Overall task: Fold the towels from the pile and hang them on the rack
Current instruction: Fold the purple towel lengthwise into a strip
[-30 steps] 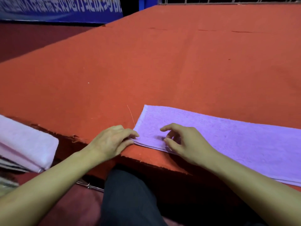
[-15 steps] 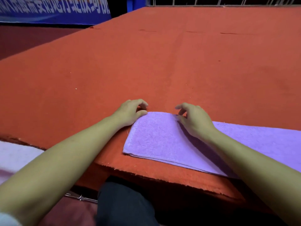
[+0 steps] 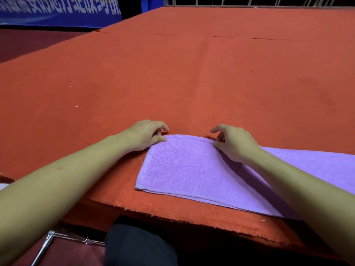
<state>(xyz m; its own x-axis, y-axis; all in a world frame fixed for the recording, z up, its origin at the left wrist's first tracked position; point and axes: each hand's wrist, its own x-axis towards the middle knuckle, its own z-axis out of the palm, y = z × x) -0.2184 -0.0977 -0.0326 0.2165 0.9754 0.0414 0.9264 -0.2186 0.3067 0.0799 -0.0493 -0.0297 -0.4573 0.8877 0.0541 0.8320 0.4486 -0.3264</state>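
A purple towel (image 3: 184, 169) lies folded in a long strip on the red-covered table (image 3: 192, 83), near its front edge, and runs off to the right. My left hand (image 3: 146, 135) is at the towel's far left corner, fingers curled, thumb on the cloth, pinching that corner. My right hand (image 3: 234, 143) is on the far edge a little to the right and pinches it between thumb and fingers. My right forearm crosses over the towel and hides part of it.
A metal bar (image 3: 48, 240) shows below the table edge at the lower left. A sliver of pale cloth (image 3: 2, 186) sits at the left border. A blue banner (image 3: 57, 10) and a railing (image 3: 259, 1) stand beyond the table.
Both hands have moved from the towel's near left end to its far edge. The view has shifted closer, and the pale towel stack at the left has nearly left the frame.
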